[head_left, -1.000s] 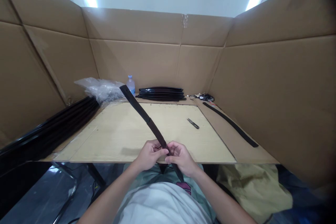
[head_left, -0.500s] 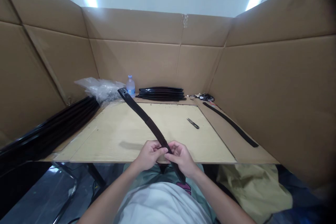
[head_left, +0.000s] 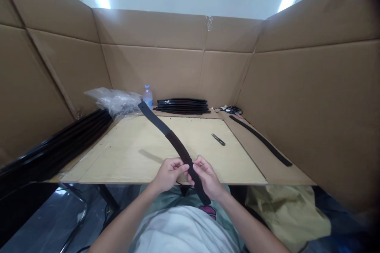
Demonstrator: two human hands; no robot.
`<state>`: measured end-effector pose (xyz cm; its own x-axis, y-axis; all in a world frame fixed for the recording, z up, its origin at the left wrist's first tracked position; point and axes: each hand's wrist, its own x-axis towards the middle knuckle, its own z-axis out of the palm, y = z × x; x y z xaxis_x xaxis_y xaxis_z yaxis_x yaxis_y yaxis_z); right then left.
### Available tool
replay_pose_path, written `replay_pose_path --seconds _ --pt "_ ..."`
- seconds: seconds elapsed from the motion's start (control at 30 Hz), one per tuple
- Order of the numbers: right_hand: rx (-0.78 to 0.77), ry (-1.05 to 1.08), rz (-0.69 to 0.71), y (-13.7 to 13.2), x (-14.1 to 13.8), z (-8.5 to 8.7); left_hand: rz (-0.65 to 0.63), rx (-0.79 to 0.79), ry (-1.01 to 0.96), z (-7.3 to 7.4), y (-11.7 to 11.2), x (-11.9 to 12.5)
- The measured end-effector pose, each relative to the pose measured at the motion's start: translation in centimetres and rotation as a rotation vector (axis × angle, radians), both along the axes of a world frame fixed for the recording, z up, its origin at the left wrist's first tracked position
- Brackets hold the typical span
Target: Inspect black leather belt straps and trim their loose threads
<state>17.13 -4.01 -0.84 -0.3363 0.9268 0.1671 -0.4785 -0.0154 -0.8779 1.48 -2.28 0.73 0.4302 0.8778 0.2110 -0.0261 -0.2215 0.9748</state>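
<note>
A long, curved black strip (head_left: 178, 145) slants from the back left down toward my lap, raised above the table's front edge. Its far part is smooth and dark grey with a small hole near the tip; the nearer part looks like a darker, matte sleeve with a rough edge by my fingers. My left hand (head_left: 170, 174) pinches the strip's left edge between thumb and fingers. On the opposite edge, my right hand (head_left: 206, 176) grips it the same way, slightly turned inward. The fingertips under the strip are partly hidden. Thread snips (head_left: 218, 139) lie on the board beyond my right hand.
Another black strip (head_left: 261, 140) lies along the right side. Stacked black strips (head_left: 182, 106) stand at the back, with more strips (head_left: 59, 142) at the left. Beside the back stack are a water bottle (head_left: 147, 97) and clear plastic bags (head_left: 115, 101). Cardboard walls (head_left: 154, 63) surround the table.
The strip has rolled about its length, so its broad, flat face now shows and its far tip sits slightly further right. My hands stay nearly in place, fingers shifted a little.
</note>
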Motion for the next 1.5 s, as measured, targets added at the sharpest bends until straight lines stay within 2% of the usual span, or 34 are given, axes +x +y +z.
replay_pose_path --seconds 0.13,0.3,0.47,0.7,0.9,1.03,1.3,1.5 --pt "-0.048 0.063 0.0 0.0 0.1 0.0 0.011 0.002 -0.021 -0.3 0.4 0.1" --pt "0.014 -0.003 -0.032 0.2 0.1 -0.6 -0.049 -0.027 -0.066 -0.5 0.6 0.1" --pt "0.018 -0.052 0.015 0.7 0.3 -0.9 -0.093 -0.025 -0.072 -0.2 0.4 0.0" --pt "0.032 -0.141 0.028 0.5 0.2 -0.4 0.007 0.047 0.069 -0.4 0.3 -0.4" --pt "0.058 -0.113 0.064 0.3 0.2 0.1 0.0 0.015 0.046 -0.1 0.2 -0.2" --pt "-0.017 -0.031 0.062 0.3 0.4 0.3 0.007 -0.047 0.007 0.0 0.2 0.0" --pt "-0.047 0.014 0.006 0.4 0.3 -0.4 -0.093 -0.184 -0.091 -0.5 0.4 0.1" --pt "0.015 0.005 0.027 0.5 -0.1 -0.8 -0.194 -0.125 -0.138 0.0 0.2 0.2"
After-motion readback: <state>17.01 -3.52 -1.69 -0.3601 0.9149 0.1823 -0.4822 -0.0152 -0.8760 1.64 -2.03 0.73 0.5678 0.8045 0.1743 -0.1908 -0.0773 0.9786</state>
